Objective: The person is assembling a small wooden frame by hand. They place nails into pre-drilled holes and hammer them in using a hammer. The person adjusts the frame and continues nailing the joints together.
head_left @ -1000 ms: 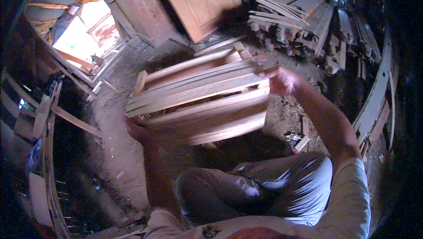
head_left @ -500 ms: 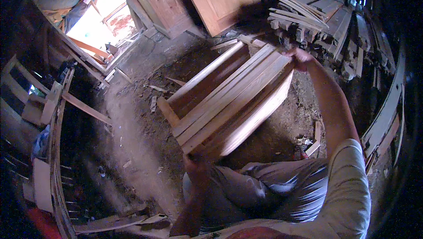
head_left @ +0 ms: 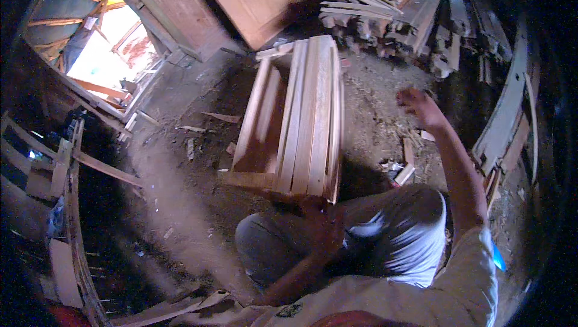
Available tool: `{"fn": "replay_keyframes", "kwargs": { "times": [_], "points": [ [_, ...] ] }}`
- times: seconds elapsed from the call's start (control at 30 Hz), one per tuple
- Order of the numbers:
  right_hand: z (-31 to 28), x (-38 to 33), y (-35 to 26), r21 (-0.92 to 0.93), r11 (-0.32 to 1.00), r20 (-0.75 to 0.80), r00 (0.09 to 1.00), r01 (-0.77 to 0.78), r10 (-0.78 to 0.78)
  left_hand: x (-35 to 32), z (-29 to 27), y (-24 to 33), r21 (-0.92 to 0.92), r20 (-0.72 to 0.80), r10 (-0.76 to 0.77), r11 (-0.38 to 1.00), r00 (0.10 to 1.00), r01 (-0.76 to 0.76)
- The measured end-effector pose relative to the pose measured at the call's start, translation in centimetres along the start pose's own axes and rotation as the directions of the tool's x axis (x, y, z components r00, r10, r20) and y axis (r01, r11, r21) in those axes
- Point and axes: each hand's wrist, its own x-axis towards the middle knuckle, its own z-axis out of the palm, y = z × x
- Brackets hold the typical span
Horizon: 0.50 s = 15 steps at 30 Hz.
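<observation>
A long box-like wooden piece (head_left: pixel 311 128) made of planks stands before my knees, its length running away from me. Its left side is an open hollow with a reddish-brown inner wall, while narrow boards cover the right part. My left hand (head_left: pixel 322 221) is at the near end, gripping the lower edge; shadow partly hides its fingers. Off to the right of the piece, my right hand (head_left: pixel 419 109) is raised above the dirt floor, empty, with its fingers loosely apart.
Stacked boards with thin strips (head_left: pixel 367 2) lie at the far right. A wooden panel (head_left: pixel 253 2) leans at the back, beside a bright doorway (head_left: pixel 114 50). Wood scraps (head_left: pixel 406 167) litter the dirt floor (head_left: pixel 162 176). A slatted wooden frame (head_left: pixel 71 218) stands on the left.
The wooden piece has turned from a slant to nearly straight ahead of me. My right hand has let go of its far end and moved away. My left hand has shifted right.
</observation>
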Motion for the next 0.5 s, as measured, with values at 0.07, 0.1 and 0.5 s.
{"fn": "replay_keyframes", "kwargs": {
  "times": [0.07, 0.1, 0.5],
  "points": [
    [-3.9, -8.0, 0.6, -0.231, 0.969, -0.092, 0.994, -0.081, 0.061, 0.4, 3.2, 0.0, 0.059, 0.082, 0.117, 0.991, 0.990, -0.122],
    [-4.5, -12.3, 1.4, -0.254, 0.967, -0.200, 0.979, -0.022, -0.030, 0.8, 4.5, 0.3, 0.089, 0.117, 0.169, 0.980, 0.979, -0.180],
    [0.9, -48.9, 15.5, -0.446, 0.386, -0.777, 0.563, -0.808, 0.282, 3.5, 14.1, 2.6, 0.328, 0.477, 0.153, 0.882, 0.865, -0.337]
  ]
}}
